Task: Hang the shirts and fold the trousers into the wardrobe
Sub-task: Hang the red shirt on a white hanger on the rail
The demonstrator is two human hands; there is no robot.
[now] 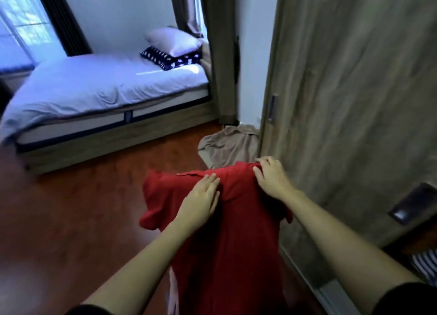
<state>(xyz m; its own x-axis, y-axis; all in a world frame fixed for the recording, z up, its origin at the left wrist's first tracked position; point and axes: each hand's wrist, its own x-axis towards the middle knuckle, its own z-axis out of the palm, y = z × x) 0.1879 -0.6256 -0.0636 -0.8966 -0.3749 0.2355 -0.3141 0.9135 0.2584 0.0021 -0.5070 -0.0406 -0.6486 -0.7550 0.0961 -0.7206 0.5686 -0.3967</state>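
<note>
A red polo shirt [236,225] is held up in front of me, collar at the top, body hanging down. My left hand [201,196] lies flat on its chest near the collar, fingers straight. My right hand [269,175] grips the right shoulder of the shirt, fingers curled over its top edge. A beige garment [227,147] lies crumpled on the floor just beyond the shirt, against the wardrobe's sliding door [350,90]. No hanger shows.
The grey-brown wardrobe door fills the right side, with a recessed handle [272,108]. A bed [101,87] with pillows [172,40] stands at the left across the red-brown wooden floor [71,220]. A striped cloth [425,265] shows at the far right edge.
</note>
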